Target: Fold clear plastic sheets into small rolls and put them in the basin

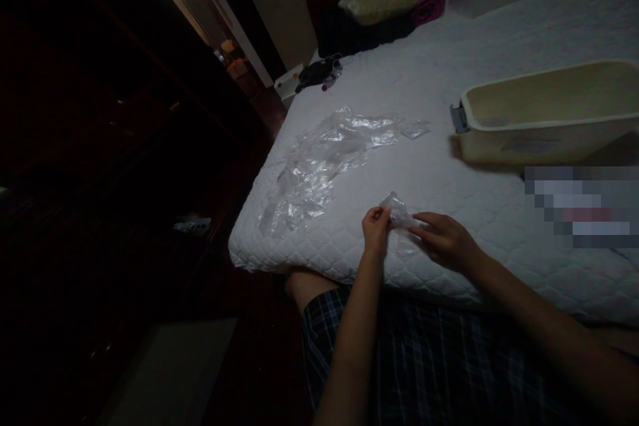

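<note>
Crumpled, glossy plastic sheets lie across the diamond-quilted white bedcover, left of the left hand, which pinches a small plastic piece. The right hand, half open, has fingertips at its other edge, grip unclear; straightening seems under way, and such limp film calls for light, two-handed pinching. Rightmost sits a smooth, long cream tub.

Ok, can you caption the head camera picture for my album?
Left hand and right hand handle a crinkled plastic piece over a white bed, near spread-out clear plastic.
</note>
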